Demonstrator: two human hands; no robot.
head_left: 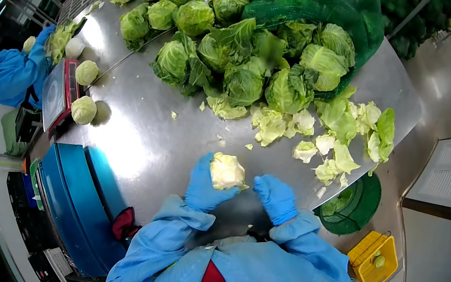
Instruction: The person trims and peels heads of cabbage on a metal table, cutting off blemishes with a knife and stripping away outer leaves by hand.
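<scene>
My left hand, in a blue glove, grips a pale trimmed cabbage from its left side, just above the steel table. To the right of that cabbage, a short gap away, my right hand is closed, also gloved in blue. What its fingers hold, if anything, is hidden. Loose cabbage leaves and small scraps lie on the steel beyond both hands. Behind them sits a pile of whole green cabbages.
A green mesh bag covers part of the pile. At left are a red-framed scale, trimmed cabbages and a blue-clad person. A green bin and yellow basket stand off the table's right edge.
</scene>
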